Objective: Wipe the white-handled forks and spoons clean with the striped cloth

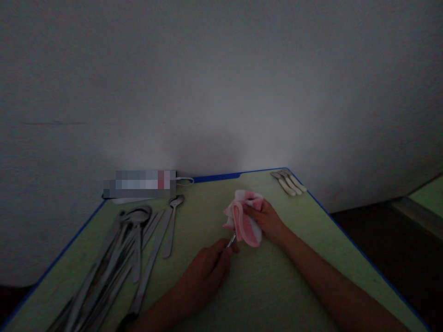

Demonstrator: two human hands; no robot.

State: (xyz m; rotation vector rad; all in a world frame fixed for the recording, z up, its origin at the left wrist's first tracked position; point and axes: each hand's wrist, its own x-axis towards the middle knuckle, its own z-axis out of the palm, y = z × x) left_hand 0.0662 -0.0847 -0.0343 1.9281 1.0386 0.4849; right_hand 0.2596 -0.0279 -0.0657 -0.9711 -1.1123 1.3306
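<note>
My right hand (268, 221) is closed around a pink and white cloth (244, 216) in the middle of the pale green table (277, 286). My left hand (207, 272) is closed on the end of a thin metal utensil (231, 240). The rest of that utensil runs into the cloth and is hidden there. The two hands are close together, almost touching at the cloth.
A pile of several metal spoons and knives (128, 253) lies at the left of the table. Three utensils with white handles (289, 182) lie at the far right corner. A blurred box (140, 184) sits by the wall. The table has blue edges.
</note>
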